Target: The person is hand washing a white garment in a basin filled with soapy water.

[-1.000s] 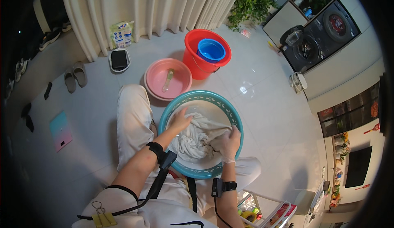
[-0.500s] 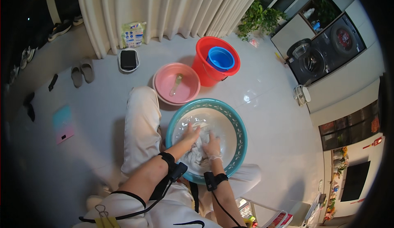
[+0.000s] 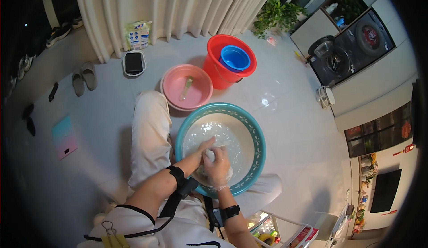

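Basins in pink (image 3: 174, 82) are set at eleven o'clock from the teal basin (image 3: 261, 146), seemingly within reach. The left hand (image 3: 202, 150) is placed against bunched white cloth (image 3: 210, 154), toward seven o'clock inside; its closure cannot be told. By the curled right hand (image 3: 218, 165) the cloth is gripped, apparently so drips are caught.

We wear a white top (image 3: 176, 238) with black sleeve piping (image 3: 139, 210), a curved black mark (image 3: 205, 243) and a yellow binder clip (image 3: 115, 240), pale satiny trousers (image 3: 150, 136), black forearm bands (image 3: 231, 211) with dark boxes (image 3: 187, 188), a black cable (image 3: 151, 232), and a crinkled translucent cuff (image 3: 220, 187) below our right hand (image 3: 217, 165).
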`<state>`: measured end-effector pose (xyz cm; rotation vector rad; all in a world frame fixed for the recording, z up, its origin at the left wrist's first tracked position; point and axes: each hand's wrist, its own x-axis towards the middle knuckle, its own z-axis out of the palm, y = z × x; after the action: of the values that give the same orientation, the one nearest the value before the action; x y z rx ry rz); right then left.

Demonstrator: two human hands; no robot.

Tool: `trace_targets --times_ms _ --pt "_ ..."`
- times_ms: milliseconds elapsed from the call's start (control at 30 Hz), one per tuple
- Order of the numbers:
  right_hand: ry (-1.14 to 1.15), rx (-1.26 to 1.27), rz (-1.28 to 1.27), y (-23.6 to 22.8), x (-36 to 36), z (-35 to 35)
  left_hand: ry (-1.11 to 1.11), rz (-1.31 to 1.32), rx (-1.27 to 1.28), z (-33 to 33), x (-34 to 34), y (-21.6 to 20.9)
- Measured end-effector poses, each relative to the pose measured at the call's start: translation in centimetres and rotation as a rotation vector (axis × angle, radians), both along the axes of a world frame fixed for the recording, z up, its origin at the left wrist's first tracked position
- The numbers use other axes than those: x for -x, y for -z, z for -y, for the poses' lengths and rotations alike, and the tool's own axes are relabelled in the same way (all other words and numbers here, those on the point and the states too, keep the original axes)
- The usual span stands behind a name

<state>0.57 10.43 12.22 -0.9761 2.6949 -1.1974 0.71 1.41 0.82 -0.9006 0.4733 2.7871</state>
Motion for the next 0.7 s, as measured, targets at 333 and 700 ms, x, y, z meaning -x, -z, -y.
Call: trace_targets --times_ms 333,700 --pt "0.206 -0.254 -0.047 6.3 9.4 -4.5 0.044 -0.015 0.703 -0.8 2.1 -1.2" --pt "0.035 -0.301 0.173 10.8 8.6 -5.0 -0.045 0.232 1.084 0.0 3.7 1.6"
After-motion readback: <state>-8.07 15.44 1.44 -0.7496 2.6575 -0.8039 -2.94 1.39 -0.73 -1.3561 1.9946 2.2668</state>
